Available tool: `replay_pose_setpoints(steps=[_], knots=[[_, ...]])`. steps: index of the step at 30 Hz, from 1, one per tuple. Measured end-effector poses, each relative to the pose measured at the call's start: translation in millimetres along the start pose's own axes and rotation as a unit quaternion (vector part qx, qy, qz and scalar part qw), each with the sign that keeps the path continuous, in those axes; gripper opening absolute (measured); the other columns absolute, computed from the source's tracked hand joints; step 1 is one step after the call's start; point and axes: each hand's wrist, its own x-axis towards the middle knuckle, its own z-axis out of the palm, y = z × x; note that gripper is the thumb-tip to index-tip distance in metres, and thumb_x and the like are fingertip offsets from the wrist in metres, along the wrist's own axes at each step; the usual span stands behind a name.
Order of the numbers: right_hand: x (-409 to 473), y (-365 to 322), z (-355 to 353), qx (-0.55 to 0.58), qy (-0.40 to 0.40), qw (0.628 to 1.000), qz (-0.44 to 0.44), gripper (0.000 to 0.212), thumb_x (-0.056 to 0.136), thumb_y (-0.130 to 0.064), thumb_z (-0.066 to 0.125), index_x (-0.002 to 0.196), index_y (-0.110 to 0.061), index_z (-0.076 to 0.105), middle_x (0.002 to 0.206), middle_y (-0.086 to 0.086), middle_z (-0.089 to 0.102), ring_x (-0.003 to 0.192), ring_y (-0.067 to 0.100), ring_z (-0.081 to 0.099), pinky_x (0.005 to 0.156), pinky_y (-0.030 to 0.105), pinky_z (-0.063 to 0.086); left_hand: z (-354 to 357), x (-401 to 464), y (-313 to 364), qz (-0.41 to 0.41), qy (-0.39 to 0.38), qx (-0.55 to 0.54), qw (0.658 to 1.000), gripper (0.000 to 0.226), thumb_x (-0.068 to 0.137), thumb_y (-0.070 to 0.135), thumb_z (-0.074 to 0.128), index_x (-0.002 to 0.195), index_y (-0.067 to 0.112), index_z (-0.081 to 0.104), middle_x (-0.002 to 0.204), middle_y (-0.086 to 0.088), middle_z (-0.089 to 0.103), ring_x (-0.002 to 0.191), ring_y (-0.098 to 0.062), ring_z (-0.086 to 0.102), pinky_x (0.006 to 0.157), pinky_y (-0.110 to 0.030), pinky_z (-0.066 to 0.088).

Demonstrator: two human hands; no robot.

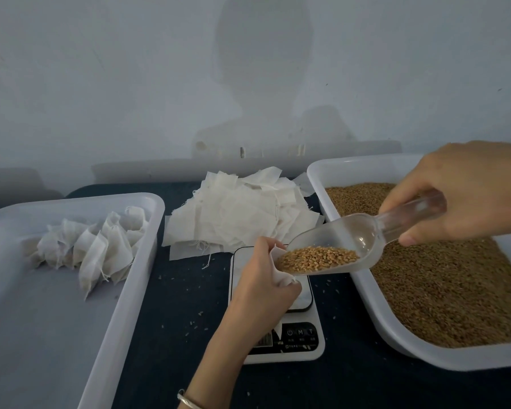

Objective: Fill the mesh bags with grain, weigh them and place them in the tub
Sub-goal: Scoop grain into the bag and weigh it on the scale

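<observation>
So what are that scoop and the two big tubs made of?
The scoop looks like clear glossy plastic: grain shows through its wall. Both tubs, left and right, seem smooth white moulded plastic with rounded rims, though that's only from looks.

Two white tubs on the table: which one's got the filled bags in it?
The left tub, by the left hand. Tied-off mesh bags are heaped at its far end. The right tub holds only loose grain, under the scoop.
</observation>
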Motion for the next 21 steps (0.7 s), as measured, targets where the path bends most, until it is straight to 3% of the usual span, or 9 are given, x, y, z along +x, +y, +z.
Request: replay_pose_setpoints(steps=[6,9,12,16,19,21], knots=[[-4.3,7.1,13.4,0.054,0.003,0.999,0.006,0.042,0.054,-0.073,0.054,0.094,-0.079,0.044,0.08,-0.057,0.049,0.084,-0.031,0.046,0.064,0.013,0.038,-0.9,1.6,-0.1,-0.005,0.001,-0.036,0.999,0.038,0.081,0.003,0.06,0.101,0.03,0.043,0.084,0.007,0.056,0.053,0.004,0.049,0.046,-0.012,0.04],[-9.1,10.1,28.1,0.14,-0.004,0.99,0.019,0.047,0.049,-0.078,0.05,0.096,-0.074,0.049,0.083,-0.046,0.06,0.083,-0.022,0.055,0.07,0.015,0.041,-2.2,2.7,-0.1,0.003,0.009,-0.09,0.996,0.034,0.08,0.004,0.06,0.102,0.027,0.048,0.082,0.002,0.055,0.054,0.003,0.049,0.049,-0.012,0.041],[-12.8,16.1,49.8,0.273,0.024,0.961,0.036,0.043,0.054,-0.073,0.059,0.097,-0.066,0.058,0.087,-0.031,0.069,0.083,-0.012,0.063,0.075,0.021,0.044,-4.6,7.4,-1.2,0.01,0.035,-0.174,0.984,0.03,0.075,0.014,0.062,0.099,0.029,0.054,0.084,0.006,0.062,0.065,-0.002,0.058,0.062,-0.019,0.053],[-14.8,21.2,85.3,0.423,0.168,0.884,0.106,0.041,0.052,-0.072,0.067,0.091,-0.059,0.066,0.08,-0.01,0.073,0.068,0.01,0.066,0.071,0.029,0.053,-9.6,25.0,-8.9,0.056,0.107,-0.226,0.967,0.034,0.068,0.009,0.06,0.094,0.029,0.054,0.08,0.004,0.06,0.075,-0.007,0.061,0.066,-0.019,0.053],[-8.0,19.2,108.7,0.431,0.277,0.842,0.169,0.013,0.068,-0.046,0.071,0.08,-0.051,0.068,0.08,-0.024,0.07,0.078,0.004,0.063,0.073,0.028,0.048,-7.9,34.6,-19.4,0.053,0.094,-0.169,0.98,0.038,0.069,0.008,0.062,0.1,0.027,0.05,0.102,-0.016,0.06,0.079,-0.011,0.058,0.065,-0.019,0.052],[-3.5,17.2,121.1,0.43,0.311,0.825,0.193,0.019,0.078,-0.033,0.072,0.084,-0.049,0.064,0.078,-0.024,0.07,0.085,-0.002,0.061,0.069,0.021,0.043,-5.5,36.1,-27.8,0.047,0.079,-0.127,0.988,0.042,0.071,0.008,0.066,0.105,0.027,0.048,0.109,-0.021,0.057,0.081,-0.014,0.057,0.066,-0.021,0.053]])
